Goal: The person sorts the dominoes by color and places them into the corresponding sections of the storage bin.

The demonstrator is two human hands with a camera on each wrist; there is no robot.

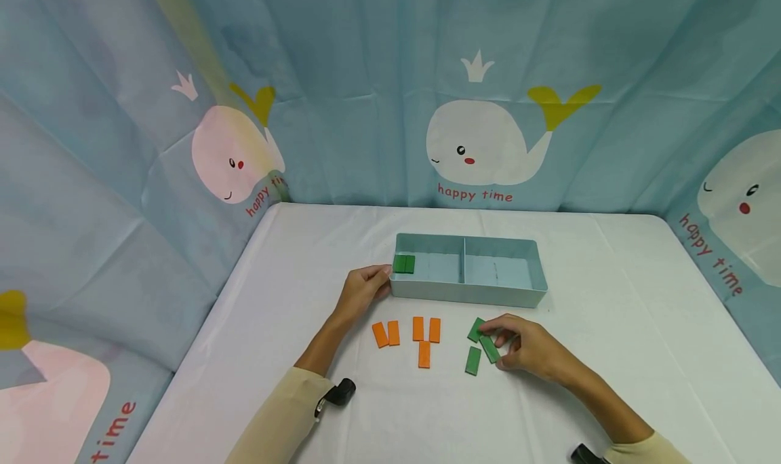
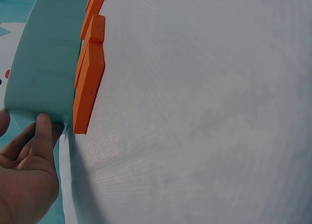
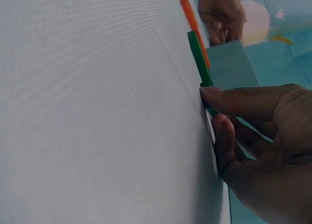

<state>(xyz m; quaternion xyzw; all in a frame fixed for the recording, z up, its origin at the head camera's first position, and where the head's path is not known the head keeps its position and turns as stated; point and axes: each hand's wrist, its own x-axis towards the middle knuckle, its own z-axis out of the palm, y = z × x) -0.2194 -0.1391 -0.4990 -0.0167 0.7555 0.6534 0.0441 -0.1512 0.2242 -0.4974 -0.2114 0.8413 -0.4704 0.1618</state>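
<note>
Sleeves [image 1: 283, 413] cropped — left hand [image 1: 358, 293] grips box [image 1: 464, 292], right hand [image 1: 529, 346] pinches partly hidden green tile [image 1: 489, 349].

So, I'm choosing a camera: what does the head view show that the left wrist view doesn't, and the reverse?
Only the head view shows the green blocks, right hand and divider inside the box. Only the left wrist view shows the palm side of the left hand. Both share that hand, the orange blocks, white tablecloth and box's outside.

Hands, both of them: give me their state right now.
Left hand: closed, holding the left end of the box.
Right hand: closed, pinching a green tile.
</note>
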